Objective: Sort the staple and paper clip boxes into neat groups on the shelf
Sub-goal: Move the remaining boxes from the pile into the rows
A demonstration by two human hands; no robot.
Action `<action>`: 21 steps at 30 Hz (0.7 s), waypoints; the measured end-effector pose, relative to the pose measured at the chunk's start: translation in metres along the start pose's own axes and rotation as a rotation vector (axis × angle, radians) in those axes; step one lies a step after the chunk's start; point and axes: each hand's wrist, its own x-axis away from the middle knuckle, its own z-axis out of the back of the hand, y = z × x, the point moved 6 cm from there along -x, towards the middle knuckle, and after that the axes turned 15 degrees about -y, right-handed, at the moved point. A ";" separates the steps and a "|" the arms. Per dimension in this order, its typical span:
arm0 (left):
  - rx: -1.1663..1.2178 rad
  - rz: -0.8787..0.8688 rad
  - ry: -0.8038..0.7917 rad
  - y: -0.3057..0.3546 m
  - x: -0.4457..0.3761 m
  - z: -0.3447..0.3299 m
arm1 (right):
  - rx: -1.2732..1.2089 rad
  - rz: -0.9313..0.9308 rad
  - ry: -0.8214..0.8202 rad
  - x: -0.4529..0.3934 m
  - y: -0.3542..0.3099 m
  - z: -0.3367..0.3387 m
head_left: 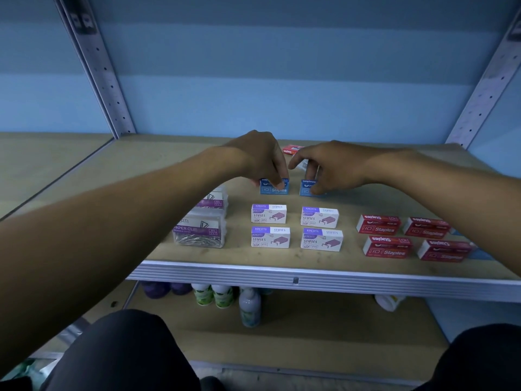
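On the wooden shelf, behind four white staple boxes set two by two, a person's two hands work a pair of blue staple boxes. Left hand reaches down from above, its grip pinched on the top edge of the left blue box, fingertips covering part of the lid while the printed front stays in sight below them. Right hand has its grip clamped on the right blue box, thumb on the front face and fingers curled over the top, hiding most of the carton. Both blue boxes sit on the shelf just beside each other, a narrow gap between them, directly behind the white boxes. Left of the white boxes stand two clear paper clip boxes, one behind the other, partly screened by the left forearm. Right of the white boxes lie four red staple boxes, also two by two, the right forearm crossing above them. One more red box lies far behind the white boxes, between the two hands. Beneath the white boxes, on the lower shelf, stand several small bottles.
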 end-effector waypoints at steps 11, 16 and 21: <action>-0.116 0.002 0.044 0.024 0.005 0.000 | -0.003 -0.057 0.037 0.029 0.020 0.010; -0.118 -0.046 0.036 0.065 -0.005 -0.004 | -0.025 -0.138 0.046 0.066 0.053 0.014; -0.114 -0.119 0.002 0.114 -0.023 -0.018 | -0.047 -0.216 0.057 0.105 0.087 0.012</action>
